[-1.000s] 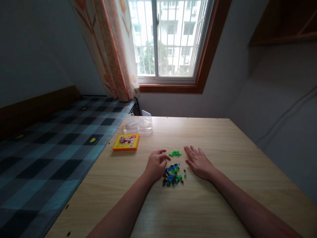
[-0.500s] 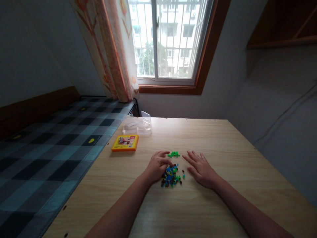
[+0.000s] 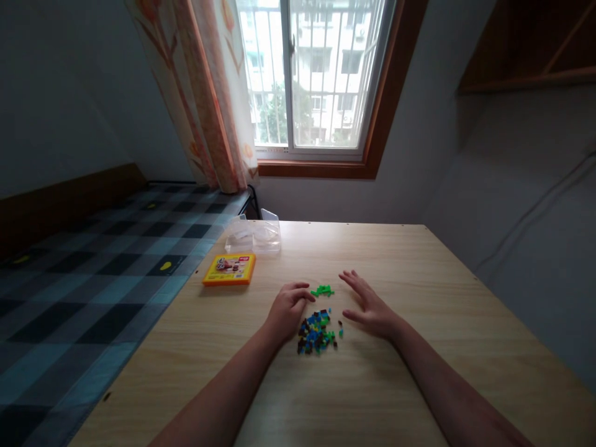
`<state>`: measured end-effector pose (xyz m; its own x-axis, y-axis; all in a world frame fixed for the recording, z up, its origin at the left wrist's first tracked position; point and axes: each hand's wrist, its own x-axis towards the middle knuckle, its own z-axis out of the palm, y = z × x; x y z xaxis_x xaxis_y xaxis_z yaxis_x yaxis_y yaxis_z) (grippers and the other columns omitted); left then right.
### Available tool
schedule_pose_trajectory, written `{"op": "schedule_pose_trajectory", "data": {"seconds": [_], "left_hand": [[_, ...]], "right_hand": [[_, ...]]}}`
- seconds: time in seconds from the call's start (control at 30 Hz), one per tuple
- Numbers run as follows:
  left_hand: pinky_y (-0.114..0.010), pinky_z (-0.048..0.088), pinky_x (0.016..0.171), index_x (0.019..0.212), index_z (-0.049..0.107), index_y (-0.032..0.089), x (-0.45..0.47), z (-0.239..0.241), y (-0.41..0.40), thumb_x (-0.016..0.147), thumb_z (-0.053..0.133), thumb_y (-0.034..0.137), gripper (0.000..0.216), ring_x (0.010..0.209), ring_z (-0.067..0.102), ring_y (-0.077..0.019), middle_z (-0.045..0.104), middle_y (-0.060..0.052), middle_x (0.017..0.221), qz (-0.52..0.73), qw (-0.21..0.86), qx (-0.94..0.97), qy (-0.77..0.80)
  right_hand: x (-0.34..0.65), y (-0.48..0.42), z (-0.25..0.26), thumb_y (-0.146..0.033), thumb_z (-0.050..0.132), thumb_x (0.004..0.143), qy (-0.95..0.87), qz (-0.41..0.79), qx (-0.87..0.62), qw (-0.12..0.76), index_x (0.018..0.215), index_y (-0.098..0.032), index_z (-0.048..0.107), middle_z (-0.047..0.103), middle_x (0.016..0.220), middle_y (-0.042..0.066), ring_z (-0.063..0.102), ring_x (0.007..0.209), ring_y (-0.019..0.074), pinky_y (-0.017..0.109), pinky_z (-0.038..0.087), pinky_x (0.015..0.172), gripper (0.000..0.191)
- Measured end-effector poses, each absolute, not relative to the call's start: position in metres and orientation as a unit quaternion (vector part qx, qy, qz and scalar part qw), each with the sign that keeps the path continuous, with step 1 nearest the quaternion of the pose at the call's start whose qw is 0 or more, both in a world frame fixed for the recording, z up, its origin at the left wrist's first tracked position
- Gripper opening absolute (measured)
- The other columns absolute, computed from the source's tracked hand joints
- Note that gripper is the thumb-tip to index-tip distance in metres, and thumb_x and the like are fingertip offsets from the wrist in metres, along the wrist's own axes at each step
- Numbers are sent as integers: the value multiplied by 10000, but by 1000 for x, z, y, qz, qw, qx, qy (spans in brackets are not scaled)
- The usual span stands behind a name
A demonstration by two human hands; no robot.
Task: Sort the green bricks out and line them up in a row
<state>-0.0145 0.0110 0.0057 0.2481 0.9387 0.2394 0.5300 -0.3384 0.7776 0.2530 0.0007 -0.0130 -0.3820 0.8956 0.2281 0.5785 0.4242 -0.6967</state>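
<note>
Since your left hand [image 3: 287,307] is curled (can't tell if it's pinching anything) and your right hand [image 3: 370,304] is flat open, either could scatter the bricks [image 3: 316,332] lying between them on the table [image 3: 433,285].
</note>
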Motion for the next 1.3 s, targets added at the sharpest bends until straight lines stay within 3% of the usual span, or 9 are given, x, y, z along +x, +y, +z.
{"op": "schedule_pose_trajectory", "data": {"seconds": [0.37, 0.5, 0.63, 0.73, 0.8, 0.87, 0.93, 1.03, 1.3], "left_hand": [[-406, 450, 1026, 833, 760, 210, -13, 8, 9, 773, 511, 111, 275, 1097, 593, -228, 691, -62, 1099, 362, 270, 740, 499], [-403, 454, 1022, 835, 758, 210, -12, 8, 9, 761, 517, 105, 273, 1086, 600, -225, 695, -56, 1084, 364, 270, 740, 496], [-402, 461, 1019, 834, 756, 213, -11, 9, 9, 763, 526, 114, 261, 1076, 606, -224, 699, -53, 1073, 366, 267, 741, 496], [-403, 465, 1013, 832, 754, 213, -12, 8, 9, 763, 525, 116, 258, 1071, 608, -223, 700, -53, 1072, 370, 266, 739, 497], [-408, 461, 1015, 832, 755, 213, -13, 8, 9, 768, 521, 119, 260, 1079, 605, -225, 700, -56, 1077, 370, 266, 737, 499], [-416, 457, 1019, 834, 756, 212, -13, 8, 9, 769, 518, 121, 263, 1086, 603, -229, 700, -59, 1084, 370, 265, 734, 504], [-419, 459, 1017, 838, 755, 212, -13, 8, 10, 770, 517, 124, 263, 1083, 606, -230, 701, -59, 1089, 368, 265, 733, 507], [-413, 470, 1006, 823, 752, 213, -13, 10, 10, 775, 515, 129, 257, 1066, 616, -227, 706, -54, 1078, 367, 260, 734, 508], [-408, 471, 1003, 814, 752, 212, -10, 12, 10, 767, 511, 122, 261, 1057, 621, -227, 712, -51, 1064, 367, 252, 736, 510]], "right_hand": [[254, -2, -6, -555, 712, 775, -855, 229, -426, 187, 1567, -277, 168, 161, 1616, 116, 65, 1495, 356, 603, 63, 1189, 1001], [253, -2, -10, -550, 716, 777, -853, 214, -437, 189, 1576, -258, 112, 177, 1612, 123, 90, 1494, 353, 592, 96, 1193, 1043], [251, -2, -14, -518, 716, 793, -839, 202, -453, 225, 1568, -262, 163, 266, 1586, 127, 158, 1484, 347, 588, 157, 1187, 986], [250, -3, -14, -442, 703, 826, -830, 199, -440, 279, 1543, -269, 256, 331, 1557, 126, 242, 1464, 320, 550, 251, 1173, 862], [250, -3, -11, -393, 693, 844, -820, 193, -434, 320, 1443, -265, 441, 435, 1485, 125, 369, 1399, 295, 501, 341, 1135, 663], [249, -5, -5, -352, 695, 848, -819, 188, -422, 341, 1188, -245, 650, 585, 1309, 116, 526, 1241, 266, 444, 435, 1048, 360], [247, -7, 0, -311, 696, 847, -836, 190, -395, 330, 926, -225, 715, 676, 1066, 91, 615, 1033, 227, 382, 491, 922, 118], [244, -9, 5, -274, 691, 848, -866, 191, -358, 292, 833, -217, 724, 686, 857, 58, 619, 848, 187, 329, 485, 795, 68], [233, -6, -3, -285, 706, 847, -871, 154, -370, 285, 822, -241, 749, 691, 790, 34, 606, 789, 169, 321, 439, 785, 67]]}}
